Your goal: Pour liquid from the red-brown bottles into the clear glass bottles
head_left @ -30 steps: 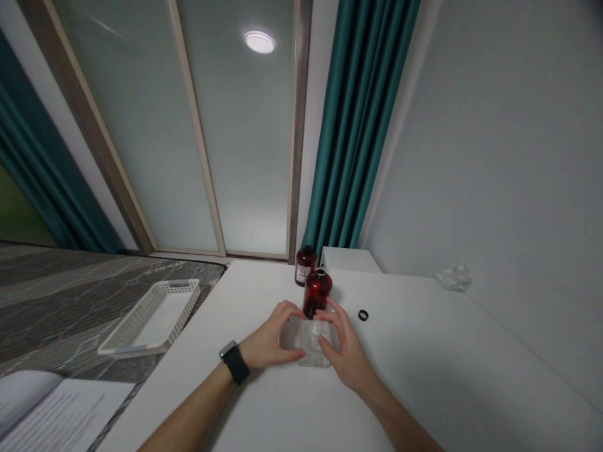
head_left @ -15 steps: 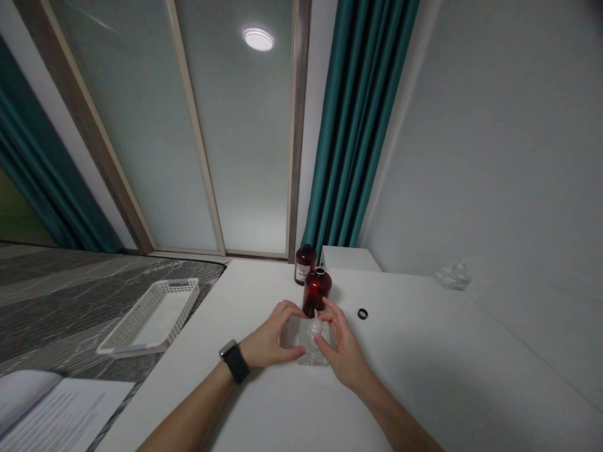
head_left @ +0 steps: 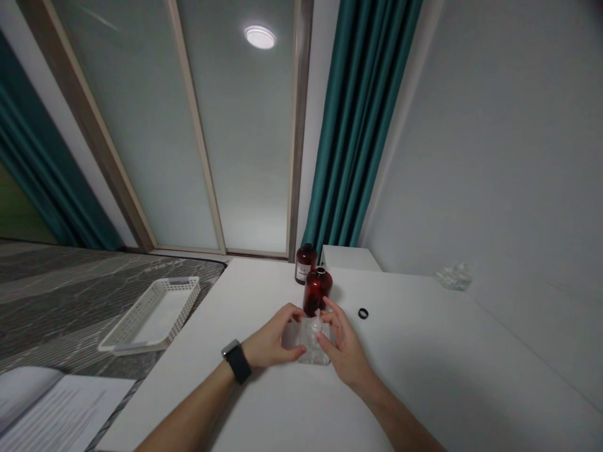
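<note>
My left hand (head_left: 277, 339) curves around the left side of a clear square container (head_left: 313, 356), its thumb and fingertips at the container's edge. In my right hand (head_left: 343, 345), thumb and fingers pinch a small clear rounded piece with a narrow pointed tip (head_left: 316, 324), above the container. Just behind stands an uncapped brown glass bottle (head_left: 317, 290), close to my right fingertips. Farther back is a second brown bottle (head_left: 306, 263) with a white label and a dark top. A black ring (head_left: 362, 313) lies to the right on the white table (head_left: 282, 408).
A white perforated basket (head_left: 153, 314) and an open book (head_left: 66, 405) lie left of the table on a grey patterned surface. A white box (head_left: 351, 258) stands at the table's far side. Crumpled clear plastic (head_left: 454, 276) lies near the wall at right.
Both hands keep nearly the same pose at the container. The whole view has shifted slightly; the bottles and the black ring stay where they were.
</note>
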### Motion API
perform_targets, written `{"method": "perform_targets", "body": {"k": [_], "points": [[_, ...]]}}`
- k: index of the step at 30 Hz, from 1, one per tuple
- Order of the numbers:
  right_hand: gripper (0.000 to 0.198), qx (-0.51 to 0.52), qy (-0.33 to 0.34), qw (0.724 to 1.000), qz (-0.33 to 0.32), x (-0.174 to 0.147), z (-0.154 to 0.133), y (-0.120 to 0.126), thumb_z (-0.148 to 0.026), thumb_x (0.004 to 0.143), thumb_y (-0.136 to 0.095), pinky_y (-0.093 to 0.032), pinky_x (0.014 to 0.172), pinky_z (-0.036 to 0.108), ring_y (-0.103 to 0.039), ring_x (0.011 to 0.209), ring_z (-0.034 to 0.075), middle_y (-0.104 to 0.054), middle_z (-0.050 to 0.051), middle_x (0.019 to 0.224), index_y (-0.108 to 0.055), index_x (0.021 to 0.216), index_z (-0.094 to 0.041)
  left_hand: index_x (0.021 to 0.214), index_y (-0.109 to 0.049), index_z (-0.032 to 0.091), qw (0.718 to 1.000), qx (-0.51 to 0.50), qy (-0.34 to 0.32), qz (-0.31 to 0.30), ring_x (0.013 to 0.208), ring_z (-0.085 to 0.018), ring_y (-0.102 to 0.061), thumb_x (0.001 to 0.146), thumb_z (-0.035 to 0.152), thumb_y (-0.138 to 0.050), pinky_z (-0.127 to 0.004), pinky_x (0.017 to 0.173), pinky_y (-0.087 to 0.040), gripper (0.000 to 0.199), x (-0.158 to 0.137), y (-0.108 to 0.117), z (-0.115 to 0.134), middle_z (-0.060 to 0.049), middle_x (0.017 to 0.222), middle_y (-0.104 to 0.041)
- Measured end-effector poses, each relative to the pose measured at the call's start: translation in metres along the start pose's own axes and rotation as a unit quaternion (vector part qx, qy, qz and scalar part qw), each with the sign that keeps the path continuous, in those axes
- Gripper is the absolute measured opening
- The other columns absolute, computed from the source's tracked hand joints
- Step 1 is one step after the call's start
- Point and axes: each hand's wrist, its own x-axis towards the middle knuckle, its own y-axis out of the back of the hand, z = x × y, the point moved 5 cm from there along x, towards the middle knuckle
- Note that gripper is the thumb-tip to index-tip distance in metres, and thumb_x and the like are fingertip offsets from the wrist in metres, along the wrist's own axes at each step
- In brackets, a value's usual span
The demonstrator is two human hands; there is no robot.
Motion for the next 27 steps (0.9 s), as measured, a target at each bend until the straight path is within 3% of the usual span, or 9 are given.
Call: {"method": "perform_targets", "body": {"k": [7,14,21,27], "points": [[0.077,0.044,-0.044,0.997,-0.044,0.0026,-0.0063,0.0001,-0.039,0.085,-0.069,-0.026,0.117,0.049,-0.045,0.136,0.022,-0.068,0.008,0.113,-0.027,0.149,-0.030,0.119,-0.049,0.017,1.000,-0.017,-0.002,-0.011,0.102,-0.024,-0.053,0.071,0.020,-0.069,-0.041,0.094,-0.045,0.051,-0.0007,-0.0007,-0.0047,-0.008,0.115,-0.057],[0.077,0.029,-0.024,0.998,-0.047,0.0050,-0.0024,0.0037,-0.037,0.085,-0.070,-0.026,0.117,0.050,-0.051,0.132,0.023,-0.070,0.005,0.106,-0.029,0.150,-0.033,0.121,-0.051,0.018,0.998,-0.049,0.025,-0.030,0.101,-0.023,-0.055,0.075,0.029,-0.073,-0.039,0.092,-0.046,0.053,-0.0004,-0.0013,-0.0096,-0.007,0.116,-0.060],[0.072,-0.024,-0.008,1.000,-0.013,0.0028,-0.0040,0.0038,-0.031,0.085,-0.067,-0.028,0.115,0.051,-0.049,0.132,0.025,-0.069,0.006,0.104,-0.035,0.149,-0.030,0.120,-0.051,0.017,0.998,-0.064,0.025,-0.013,0.098,-0.024,-0.054,0.077,0.039,-0.075,-0.040,0.091,-0.046,0.053,-0.0020,-0.0007,-0.0065,-0.008,0.111,-0.060],[0.079,-0.022,-0.017,1.000,0.011,0.0016,-0.0045,0.0024,-0.033,0.082,-0.069,-0.035,0.111,0.046,-0.057,0.120,0.023,-0.066,0.003,0.100,-0.031,0.151,-0.030,0.121,-0.051,0.016,0.999,-0.031,0.027,-0.005,0.096,-0.024,-0.055,0.075,0.032,-0.073,-0.041,0.090,-0.047,0.053,-0.0017,-0.0019,-0.0054,-0.009,0.110,-0.060]]}}
